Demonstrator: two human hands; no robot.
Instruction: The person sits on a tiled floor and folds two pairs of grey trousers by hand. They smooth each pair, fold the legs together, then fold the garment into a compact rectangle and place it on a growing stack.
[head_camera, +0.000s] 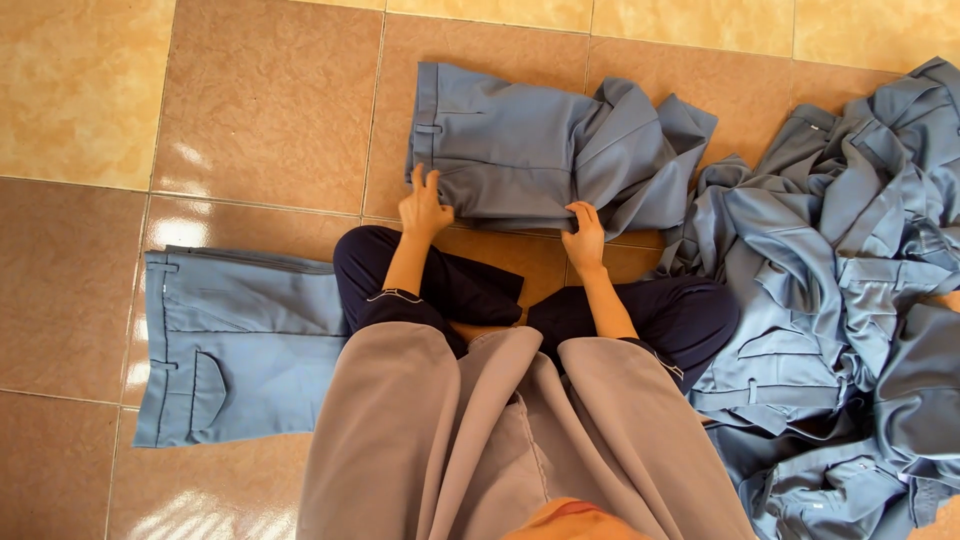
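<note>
Head view: person sits cross-legged on glossy tan and brown floor tiles (270, 110), looking down at both hands.
Item in hand: blue-grey woven trousers, part folded (520, 150), lie on tiles straight ahead, just past the knees; waistband w/ belt loops at left end, legs bunched up at right end.
Left hand (423, 207): rests on near-left edge of the trousers; fingers nearly straight and close together, pressing flat on the cloth, not gripping.
Right hand (583, 232): at near edge further right, next to the bunched part; fingers curled down onto the fabric. Looks like a pinch on the hem, but can't tell for sure.
Doing it well (my read): keep left palm flat as anchor, draw right side out taut so creases leave before any fold; line up seams and edges w/ waistband.
Done piece: flat folded blue-grey trousers w/ back pocket (240, 345), left of the knees, partly under the leg.
Pile: loose heap of same blue-grey garments (850, 290), at right, touching the right knee.
Clothing: dark navy trouser legs (450, 285), grey-brown drape of cloth (480, 440) over lap.
</note>
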